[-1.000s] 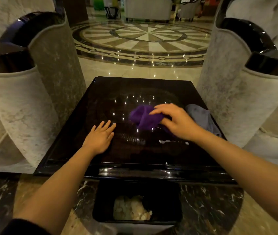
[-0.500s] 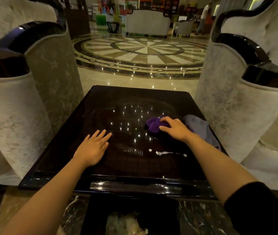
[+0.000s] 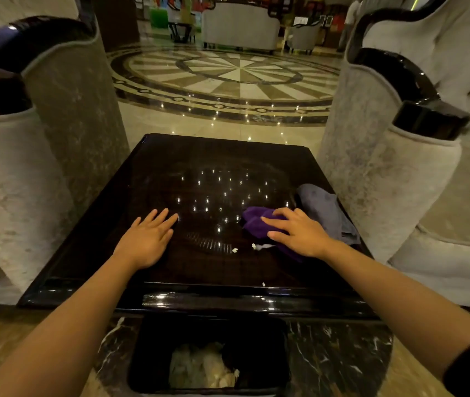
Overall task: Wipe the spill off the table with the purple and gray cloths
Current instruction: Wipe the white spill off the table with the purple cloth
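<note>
while the glossy black table (image 3: 170, 156) fills the middle of the view between two pale upholstered armchairs (image 3: 377, 179), its surface carries everything the task concerns. a black waste bin (image 3: 259, 365) with crumpled paper inside stands on the floor against the near edge. the gray cloth (image 3: 324, 209) lies bunched near the right edge of the table, untouched, with part of it close to the rim. the left hand (image 3: 146, 242) rests flat on the tabletop, fingers extended and close together, gripping nothing. the right hand (image 3: 299, 232) lies over the purple cloth (image 3: 255, 222), fingers spread and pressing it down onto the table rather than pinching it. the spill (image 3: 261, 246) shows as a small white smear just in front of the purple cloth, with a white fleck (image 3: 234, 249) beside it and another fleck (image 3: 263, 284) near the front edge.

judged risks: a stroke toward the body could push the residue over the near edge; whether it would fall into the bin or onto the floor cannot be told. a loosely bunched cloth under an open palm may slide past the smear and streak it across the dark gloss instead of lifting it. a wide sweep to the right could nudge the gray cloth off the table. the small outlying flecks are easily missed against the reflected ceiling lights.
</note>
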The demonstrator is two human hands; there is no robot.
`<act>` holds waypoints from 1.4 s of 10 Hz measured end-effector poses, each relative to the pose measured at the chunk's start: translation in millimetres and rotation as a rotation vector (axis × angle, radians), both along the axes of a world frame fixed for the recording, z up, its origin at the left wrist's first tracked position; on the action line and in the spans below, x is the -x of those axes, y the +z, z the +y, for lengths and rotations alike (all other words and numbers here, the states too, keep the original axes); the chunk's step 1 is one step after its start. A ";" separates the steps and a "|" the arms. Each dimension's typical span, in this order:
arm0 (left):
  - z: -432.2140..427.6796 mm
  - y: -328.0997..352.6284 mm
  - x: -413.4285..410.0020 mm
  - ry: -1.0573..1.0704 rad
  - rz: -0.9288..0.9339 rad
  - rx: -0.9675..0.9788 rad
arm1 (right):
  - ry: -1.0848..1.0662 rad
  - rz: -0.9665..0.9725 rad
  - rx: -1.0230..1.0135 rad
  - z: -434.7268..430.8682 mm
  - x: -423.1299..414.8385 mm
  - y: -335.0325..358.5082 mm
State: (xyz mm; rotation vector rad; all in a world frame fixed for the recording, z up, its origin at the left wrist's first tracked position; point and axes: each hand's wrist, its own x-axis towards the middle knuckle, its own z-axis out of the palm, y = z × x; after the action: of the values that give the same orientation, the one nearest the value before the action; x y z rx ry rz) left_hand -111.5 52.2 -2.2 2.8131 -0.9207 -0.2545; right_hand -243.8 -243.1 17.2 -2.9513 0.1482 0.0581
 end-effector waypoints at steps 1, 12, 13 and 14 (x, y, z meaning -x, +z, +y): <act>0.1 0.8 1.3 0.000 -0.006 -0.005 | -0.070 -0.025 -0.052 17.9 6.0 -2.1; 1.7 -1.8 -2.4 -0.005 0.012 -0.001 | 0.191 -0.427 -0.170 81.9 29.1 63.3; 1.7 -0.8 -2.1 -0.005 0.010 -0.005 | 0.047 -0.346 -0.132 38.1 -5.4 57.9; 1.1 -0.9 -1.9 -0.007 -0.005 -0.012 | -0.042 -0.277 -0.111 15.7 -27.2 42.7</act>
State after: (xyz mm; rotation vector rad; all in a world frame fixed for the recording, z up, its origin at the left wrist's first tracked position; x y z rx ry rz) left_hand -109.5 53.3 -3.1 2.8228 -0.9330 -0.2552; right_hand -216.6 -227.4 59.9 -2.8077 0.1616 -0.3362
